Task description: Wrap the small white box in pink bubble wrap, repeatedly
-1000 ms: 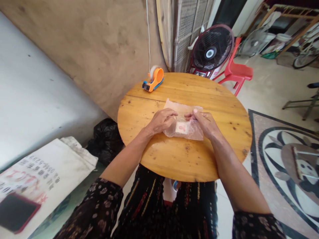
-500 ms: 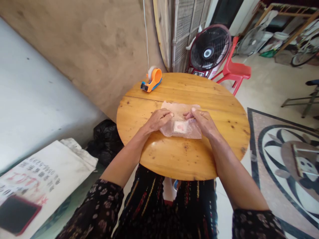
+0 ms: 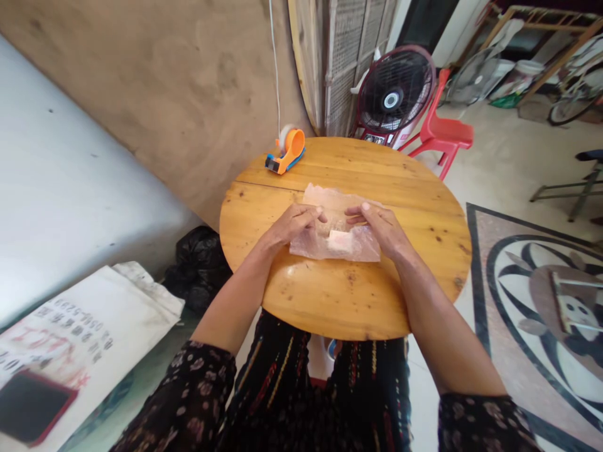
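A pale pinkish sheet of clear bubble wrap [image 3: 325, 196] lies on the round wooden table [image 3: 330, 301]. On its near part sits a small white block-like item [image 3: 340, 241]; whether a layer of wrap covers it is hard to tell. My left hand [image 3: 299, 221] is over the left side of the sheet, its fingers loosely stretched toward the middle. Opposite it, my right hand [image 3: 377, 225] rests at the right side, thumb above the fingers and a gap between them. Neither hand appears to grip anything, and parts of the sheet are hidden beneath both.
An orange and blue tape dispenser [image 3: 288, 152] stands at the table's far left edge. Behind the table are a floor fan [image 3: 392, 99] and a red plastic chair [image 3: 445, 130]. Black bags [image 3: 200, 267] and a printed white sack [image 3: 108, 314] are at the left.
The sheet's near left part has spread outward to the left, and its far edge has risen slightly. My left hand's fingers have loosened and shifted a little left. My right hand stays nearly in place.
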The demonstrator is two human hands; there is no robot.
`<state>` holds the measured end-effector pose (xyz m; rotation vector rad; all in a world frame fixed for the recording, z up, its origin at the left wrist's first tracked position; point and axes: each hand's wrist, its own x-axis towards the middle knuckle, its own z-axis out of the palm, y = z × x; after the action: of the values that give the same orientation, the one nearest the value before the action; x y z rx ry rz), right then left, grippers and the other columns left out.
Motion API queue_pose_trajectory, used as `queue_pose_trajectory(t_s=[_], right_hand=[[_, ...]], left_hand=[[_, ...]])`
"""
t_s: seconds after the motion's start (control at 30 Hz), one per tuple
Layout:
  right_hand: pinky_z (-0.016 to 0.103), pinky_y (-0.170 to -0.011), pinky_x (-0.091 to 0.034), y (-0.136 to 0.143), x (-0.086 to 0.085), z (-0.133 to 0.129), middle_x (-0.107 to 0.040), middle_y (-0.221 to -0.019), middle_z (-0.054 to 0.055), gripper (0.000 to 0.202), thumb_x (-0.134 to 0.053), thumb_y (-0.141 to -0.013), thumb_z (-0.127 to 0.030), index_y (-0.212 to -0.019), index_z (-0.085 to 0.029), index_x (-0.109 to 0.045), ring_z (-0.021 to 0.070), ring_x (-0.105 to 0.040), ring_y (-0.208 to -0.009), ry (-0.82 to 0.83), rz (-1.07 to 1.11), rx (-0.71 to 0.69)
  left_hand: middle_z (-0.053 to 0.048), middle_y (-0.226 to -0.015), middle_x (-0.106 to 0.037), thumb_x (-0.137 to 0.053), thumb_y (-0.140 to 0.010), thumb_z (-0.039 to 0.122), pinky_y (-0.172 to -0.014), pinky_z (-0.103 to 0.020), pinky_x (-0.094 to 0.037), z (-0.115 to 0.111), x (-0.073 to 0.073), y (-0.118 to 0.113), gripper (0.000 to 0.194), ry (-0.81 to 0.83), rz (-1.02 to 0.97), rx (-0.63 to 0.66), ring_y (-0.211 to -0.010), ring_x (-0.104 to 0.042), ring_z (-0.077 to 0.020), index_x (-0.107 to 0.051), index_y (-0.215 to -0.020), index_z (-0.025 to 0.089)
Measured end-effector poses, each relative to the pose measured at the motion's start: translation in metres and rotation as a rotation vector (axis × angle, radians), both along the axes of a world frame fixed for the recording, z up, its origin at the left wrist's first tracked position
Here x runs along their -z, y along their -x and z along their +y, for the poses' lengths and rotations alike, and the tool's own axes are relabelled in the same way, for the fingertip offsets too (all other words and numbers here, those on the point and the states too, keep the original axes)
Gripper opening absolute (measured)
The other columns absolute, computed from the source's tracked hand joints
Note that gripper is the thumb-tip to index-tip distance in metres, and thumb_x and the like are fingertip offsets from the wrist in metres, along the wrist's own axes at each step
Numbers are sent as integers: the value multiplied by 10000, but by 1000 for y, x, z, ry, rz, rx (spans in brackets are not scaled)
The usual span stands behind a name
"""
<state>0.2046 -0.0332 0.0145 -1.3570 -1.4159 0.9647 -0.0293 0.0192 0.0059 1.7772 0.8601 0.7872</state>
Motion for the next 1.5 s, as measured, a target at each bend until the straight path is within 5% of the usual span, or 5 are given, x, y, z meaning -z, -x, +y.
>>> queue_pose_trajectory(t_s=[0.2,0.47,0.7,1.27,1.5], right_hand=[[342,-702,-549,-1,-1,0,-738,-1061,128,571,-561,-818,-717,-882,-178,-738,240,-704,-880,60,144,-52],[307,-602,-533,-1,-4,-3,-728,-829,42,356,-770,-701,-455,-944,-199,-720,158,-646,-641,184,121,-73],[296,-595,-496,0,-2,-4,-716,-746,-7,383,-792,-657,-420,-967,-213,-701,152,-624,-614,226,105,-120],[449,-1017,-466,-4,-7,-9,-522,-1465,87,799,-759,-747,-466,-1460,-281,-450,303,-548,-1262,-44,-476,-646],[395,-860,-483,0,-4,-9,-635,-1298,114,633,-685,-779,-441,-1353,-217,-542,301,-627,-1055,-127,-632,-551]], left_hand=[[-45,-571,-652,-571,-860,515,-631,-323,-538,-5,-16,15,420,400,-120,309,-576,-668,-194,-706,-989,140],[-56,-996,-701,-673,-752,256,-653,-234,-520,-3,-3,5,352,243,-17,225,-755,-669,-127,-650,-1094,176],[-133,-1264,-601,-684,-759,303,-517,-244,-513,-5,-15,19,652,419,-23,442,-721,-699,-167,-469,-1374,265],[-124,-1203,-597,-731,-705,338,-757,-302,-516,1,5,4,834,37,139,447,-879,-610,-168,-389,-1450,186],[-114,-1222,-584,-685,-721,303,-787,-320,-509,-2,11,-3,826,-31,130,370,-916,-596,-178,-363,-1471,180]])
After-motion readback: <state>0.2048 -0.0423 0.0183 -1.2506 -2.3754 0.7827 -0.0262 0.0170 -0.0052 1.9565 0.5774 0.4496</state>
